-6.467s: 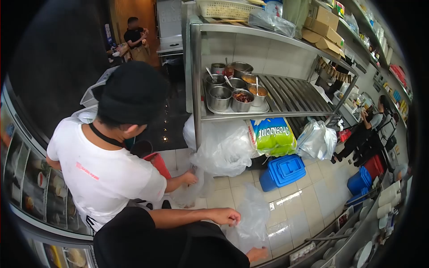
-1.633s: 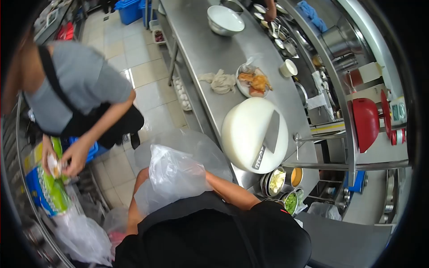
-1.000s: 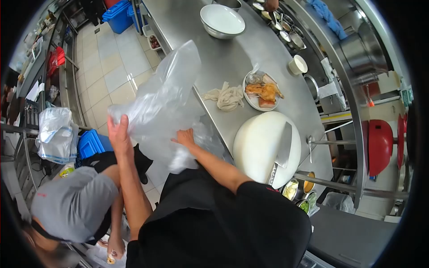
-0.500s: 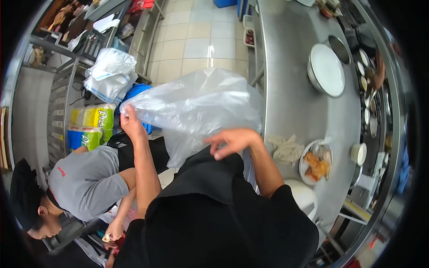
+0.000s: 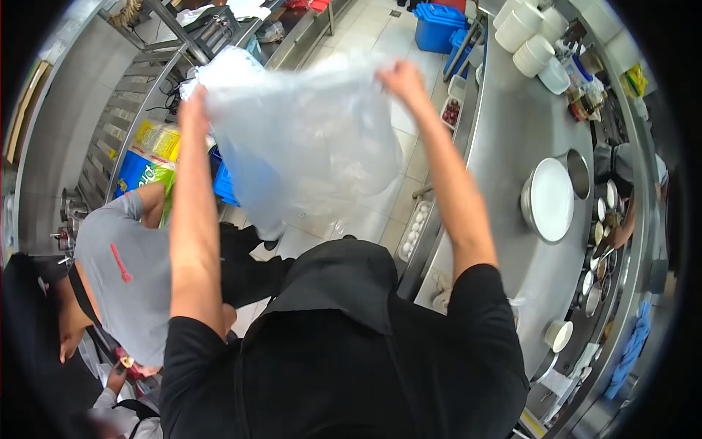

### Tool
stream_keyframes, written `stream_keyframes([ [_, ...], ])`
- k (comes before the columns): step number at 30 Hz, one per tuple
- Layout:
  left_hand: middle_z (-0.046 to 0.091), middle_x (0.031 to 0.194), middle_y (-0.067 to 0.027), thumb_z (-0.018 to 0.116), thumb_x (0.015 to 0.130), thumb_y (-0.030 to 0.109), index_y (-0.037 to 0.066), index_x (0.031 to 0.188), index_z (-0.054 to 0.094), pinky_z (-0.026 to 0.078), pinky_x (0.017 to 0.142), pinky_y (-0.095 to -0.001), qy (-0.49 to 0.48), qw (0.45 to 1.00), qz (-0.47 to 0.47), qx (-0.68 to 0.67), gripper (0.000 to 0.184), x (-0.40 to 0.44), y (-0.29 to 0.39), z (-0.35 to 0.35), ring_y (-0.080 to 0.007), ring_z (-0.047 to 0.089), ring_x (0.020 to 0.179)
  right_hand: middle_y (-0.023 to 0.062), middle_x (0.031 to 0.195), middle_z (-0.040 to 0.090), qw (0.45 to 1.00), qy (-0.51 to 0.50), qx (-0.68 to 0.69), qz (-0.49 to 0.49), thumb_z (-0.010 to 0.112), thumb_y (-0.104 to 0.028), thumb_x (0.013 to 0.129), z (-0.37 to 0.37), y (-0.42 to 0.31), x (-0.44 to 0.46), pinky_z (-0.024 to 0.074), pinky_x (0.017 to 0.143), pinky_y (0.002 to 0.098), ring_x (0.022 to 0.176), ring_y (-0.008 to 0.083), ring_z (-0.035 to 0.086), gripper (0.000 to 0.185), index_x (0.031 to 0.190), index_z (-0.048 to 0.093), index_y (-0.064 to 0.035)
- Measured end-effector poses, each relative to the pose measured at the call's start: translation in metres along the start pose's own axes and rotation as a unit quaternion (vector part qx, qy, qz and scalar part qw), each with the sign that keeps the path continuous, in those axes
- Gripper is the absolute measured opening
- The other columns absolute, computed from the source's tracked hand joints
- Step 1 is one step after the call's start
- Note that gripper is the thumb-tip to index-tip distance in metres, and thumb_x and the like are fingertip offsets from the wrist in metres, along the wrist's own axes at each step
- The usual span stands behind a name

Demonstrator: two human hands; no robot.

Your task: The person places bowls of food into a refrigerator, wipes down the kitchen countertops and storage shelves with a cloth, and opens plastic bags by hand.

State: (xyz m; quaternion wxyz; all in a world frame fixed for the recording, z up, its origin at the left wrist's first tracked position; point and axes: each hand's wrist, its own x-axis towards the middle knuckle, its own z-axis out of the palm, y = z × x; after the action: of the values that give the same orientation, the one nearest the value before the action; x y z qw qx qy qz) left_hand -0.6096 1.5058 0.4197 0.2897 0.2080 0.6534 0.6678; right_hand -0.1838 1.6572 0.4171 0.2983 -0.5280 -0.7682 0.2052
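Note:
A large clear plastic bag (image 5: 307,139) hangs stretched between my two raised hands, its lower part blurred by motion. My left hand (image 5: 193,110) grips the bag's upper left corner with closed fingers. At the upper right corner, my right hand (image 5: 402,79) is closed on the edge of the same bag. The bag hangs over the tiled floor, beside the steel counter and apart from it.
To the right runs a steel counter (image 5: 497,157) with a white bowl (image 5: 552,201) and stacked white containers (image 5: 534,55). A tray of eggs (image 5: 415,230) sits below its edge. A co-worker in a grey shirt (image 5: 124,263) bends at my left, near colourful packs (image 5: 150,161).
My right hand has moved up and forward from beside the bag and now grips its edge. Both arms have risen, spreading the bag. The view has shifted, and the co-worker has bent lower.

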Motion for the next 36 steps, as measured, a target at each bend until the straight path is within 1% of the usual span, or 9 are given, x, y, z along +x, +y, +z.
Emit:
stream_keyframes([
  [5,0.058,0.085,-0.0069,0.067,0.081,0.015,0.003,0.091,0.057,0.045,0.063,-0.0315,0.066,0.804,0.565,-0.173,0.018,-0.103,0.266,0.031,-0.0159,0.054,0.076,0.0103,0.072,0.062,0.916,0.276,0.082,-0.28,0.058,-0.026,0.079,-0.206,-0.137,0.031,0.0467,0.067,0.0341,0.076,0.0217,0.059,0.027,0.09,0.065,-0.002],
  [9,0.059,0.089,-0.0092,0.065,0.078,0.017,0.003,0.092,0.059,0.046,0.068,-0.0332,0.156,0.666,0.721,-0.112,0.021,-0.167,0.243,0.017,-0.0198,0.055,0.08,0.0152,0.085,0.061,0.757,0.504,0.027,-0.414,0.051,-0.019,0.082,-0.232,-0.163,-0.058,0.0444,0.079,0.0367,0.092,0.028,0.056,0.025,0.096,0.063,-0.003],
  [12,0.06,0.092,-0.011,0.064,0.076,0.018,0.002,0.093,0.06,0.046,0.071,-0.0345,0.15,0.787,0.579,0.151,0.024,-0.117,0.096,0.026,-0.0228,0.056,0.083,0.0188,0.095,0.06,0.836,0.411,-0.025,-0.364,0.046,-0.015,0.084,-0.139,-0.097,-0.089,0.0427,0.087,0.0387,0.103,0.0328,0.053,0.026,0.101,0.062,-0.0038],
  [15,0.061,0.095,-0.0128,0.063,0.074,0.019,0.002,0.094,0.062,0.046,0.075,-0.0357,-0.091,0.815,0.149,0.553,0.027,-0.102,-0.152,-0.025,-0.0257,0.057,0.086,0.0188,0.104,0.06,0.982,-0.162,0.009,-0.098,0.046,-0.009,0.082,0.076,0.095,-0.146,0.0428,0.091,0.042,0.108,0.0336,0.053,0.029,0.106,0.062,-0.0066],
  [18,0.062,0.099,-0.0145,0.062,0.072,0.02,0.002,0.095,0.063,0.046,0.078,-0.037,-0.315,0.663,-0.21,0.646,0.03,-0.224,-0.315,-0.138,-0.0286,0.058,0.089,0.0068,0.092,0.067,0.659,-0.68,-0.27,-0.172,0.064,-0.026,0.072,0.173,0.226,-0.315,0.0488,0.077,0.0412,0.085,0.0265,0.063,0.027,0.095,0.067,-0.0128],
  [22,0.063,0.103,-0.0169,0.061,0.069,0.022,0.001,0.097,0.065,0.046,0.082,-0.0387,-0.041,0.77,-0.568,0.288,0.035,-0.329,-0.281,-0.16,-0.0325,0.06,0.093,0.0145,0.082,0.066,0.711,-0.703,0.005,0.015,0.057,-0.018,0.073,0.121,0.207,-0.378,0.0477,0.074,0.036,0.078,0.0238,0.062,0.025,0.093,0.066,-0.0051],
  [26,0.061,0.105,-0.0242,0.062,0.066,0.025,0.001,0.11,0.062,0.044,0.088,-0.0407,-0.003,0.887,-0.082,0.454,0.05,-0.27,-0.31,-0.16,-0.037,0.058,0.099,0.0131,0.096,0.066,0.823,-0.563,-0.05,0.051,0.064,-0.02,0.072,0.068,0.13,-0.257,0.0474,0.079,0.0322,0.084,0.0228,0.06,0.037,0.104,0.063,-0.0031],
  [29,0.064,0.102,-0.0134,0.058,0.073,0.021,-0.001,0.111,0.06,0.045,0.082,-0.0275,0.034,0.961,-0.174,0.211,0.044,-0.238,-0.188,-0.115,-0.0181,0.059,0.095,0.0094,0.099,0.064,0.9,-0.375,0.221,0.038,0.066,-0.017,0.07,0.046,0.119,-0.169,0.0468,0.081,0.0319,0.088,0.0202,0.059,0.039,0.106,0.062,-0.001],
  [36,0.059,0.107,-0.0072,0.061,0.08,0.01,-0.002,0.123,0.048,0.043,0.087,-0.0288,-0.005,0.985,0.149,-0.086,0.046,-0.236,-0.082,-0.062,-0.0156,0.055,0.099,0.0115,0.109,0.059,0.825,-0.144,0.542,0.066,0.051,-0.01,0.086,-0.008,0.05,-0.102,0.0406,0.091,0.0326,0.101,0.0198,0.055,0.032,0.114,0.052,0.0043],
])
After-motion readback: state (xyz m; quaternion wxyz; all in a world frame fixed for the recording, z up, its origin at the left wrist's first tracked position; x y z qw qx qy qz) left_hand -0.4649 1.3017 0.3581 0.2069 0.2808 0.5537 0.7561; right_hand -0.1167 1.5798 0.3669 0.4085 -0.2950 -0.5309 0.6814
